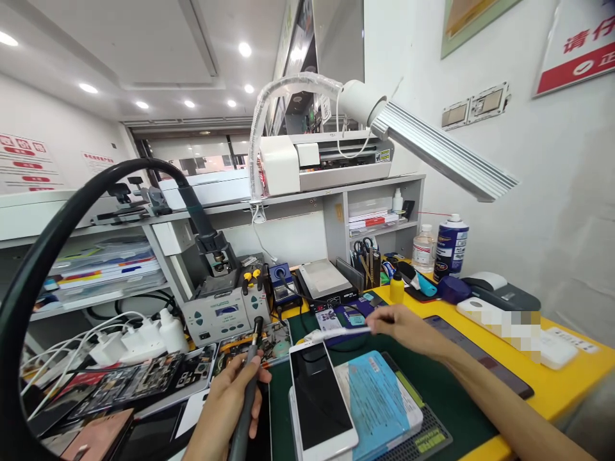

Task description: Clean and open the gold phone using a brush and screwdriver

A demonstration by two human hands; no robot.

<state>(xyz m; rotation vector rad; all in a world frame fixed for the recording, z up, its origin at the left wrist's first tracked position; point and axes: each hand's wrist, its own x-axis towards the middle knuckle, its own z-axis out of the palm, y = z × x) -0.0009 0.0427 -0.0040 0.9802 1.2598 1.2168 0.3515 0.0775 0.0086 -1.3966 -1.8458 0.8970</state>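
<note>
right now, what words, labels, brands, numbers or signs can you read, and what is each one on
"请仔" in red, on the right wall sign, cut off at the edge
"正" in white, on that sign's red band
Too small or blurred to read: print on the left wall poster, blue spray can, clear bottle, blue-and-white box, grey station

My left fingers [254, 366] were wrapped around a dark grey, rod-shaped tool [246, 392], its narrow, black-tipped end sticking up beyond them. My right fingers [383, 318] pinched one end of a slim white strip [342, 333], which stretched leftward from them, nearly level. Between both sets of fingers, closer to me, a white-framed phone [321, 397] lay with its dark, unlit screen up.
</note>
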